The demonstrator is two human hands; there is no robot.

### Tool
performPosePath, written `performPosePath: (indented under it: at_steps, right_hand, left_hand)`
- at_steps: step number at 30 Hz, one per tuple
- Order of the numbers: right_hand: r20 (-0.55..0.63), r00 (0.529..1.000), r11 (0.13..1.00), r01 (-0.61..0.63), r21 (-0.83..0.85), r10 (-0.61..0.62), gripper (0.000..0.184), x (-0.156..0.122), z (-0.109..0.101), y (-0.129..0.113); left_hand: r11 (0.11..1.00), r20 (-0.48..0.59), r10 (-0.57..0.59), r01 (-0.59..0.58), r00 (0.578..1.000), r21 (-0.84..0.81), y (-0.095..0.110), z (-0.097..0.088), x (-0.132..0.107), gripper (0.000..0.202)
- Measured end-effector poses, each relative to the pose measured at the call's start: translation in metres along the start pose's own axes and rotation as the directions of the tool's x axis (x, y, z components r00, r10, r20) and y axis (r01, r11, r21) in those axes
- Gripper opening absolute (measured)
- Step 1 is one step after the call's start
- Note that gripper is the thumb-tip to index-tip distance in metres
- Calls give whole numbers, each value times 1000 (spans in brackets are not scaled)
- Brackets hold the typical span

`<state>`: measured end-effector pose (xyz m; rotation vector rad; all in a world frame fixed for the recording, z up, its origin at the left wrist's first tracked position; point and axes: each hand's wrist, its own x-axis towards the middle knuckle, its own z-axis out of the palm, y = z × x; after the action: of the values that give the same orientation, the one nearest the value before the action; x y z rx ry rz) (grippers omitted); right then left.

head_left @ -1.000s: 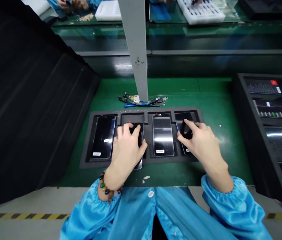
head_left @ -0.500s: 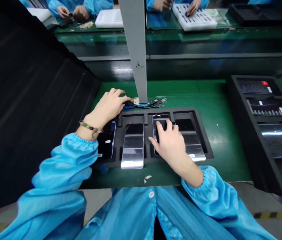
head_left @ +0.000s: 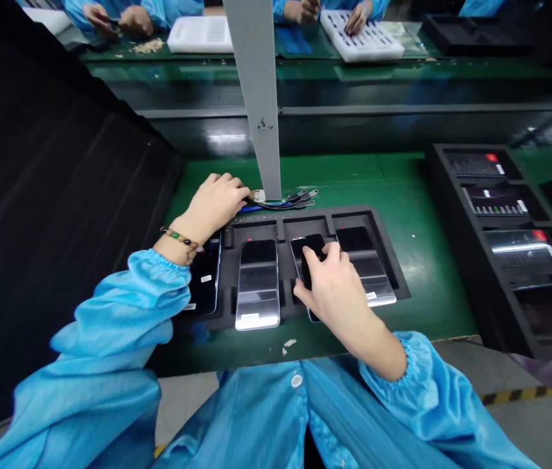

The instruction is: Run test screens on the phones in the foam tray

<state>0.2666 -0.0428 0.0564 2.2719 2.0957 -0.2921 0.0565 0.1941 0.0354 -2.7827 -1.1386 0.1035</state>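
My left hand (head_left: 220, 200) is closed over the left end of some black and blue cables (head_left: 280, 206) behind the black tray (head_left: 255, 229); its fingertips are partly hidden. My right hand (head_left: 332, 280) grips a smartphone (head_left: 300, 251) across its face, thumb by the left edge. This phone lies slanted over its compartment, its lower end toward me. To its left rests a second phone (head_left: 258, 280), with a pale reflection and a small label. Another phone (head_left: 366, 264) sits right of my right hand. Below my left wrist is a dark phone (head_left: 207, 280), partly covered.
A grey post (head_left: 261, 117) stands just behind the tray. On the right is a black tray (head_left: 444, 215) of lit phones. A black curtain (head_left: 60, 195) hangs on the left. Across the bench, other people's hands work by a white tray (head_left: 363, 45).
My right hand has shifted its phone toward me and turned it askew in the tray. The fingers of my left hand have curled down at the cables. The view has swung slightly right.
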Motion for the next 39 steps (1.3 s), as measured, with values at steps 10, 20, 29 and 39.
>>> performPosePath:
  at_steps: [10, 20, 29, 39]
  right_hand:
    - [-81, 997, 998, -11, 59, 15, 53, -10, 12, -3]
    - [-232, 953, 971, -152, 183, 193, 76, -29, 38, 99]
    - [-248, 943, 902, -102, 420, 222, 68, -32, 45, 102]
    - [-262, 938, 918, -114, 380, 225, 76, -48, 34, 105]
  left_hand:
    - [973, -3, -141, 138, 990, -183, 130, -38, -94, 47]
    - [897, 5, -421, 417, 907, -143, 176, -24, -96, 46]
    - [874, -45, -471, 458, 881, -164, 172, -22, -98, 42]
    - [864, -29, -474, 458, 880, -209, 164, -25, -104, 44]
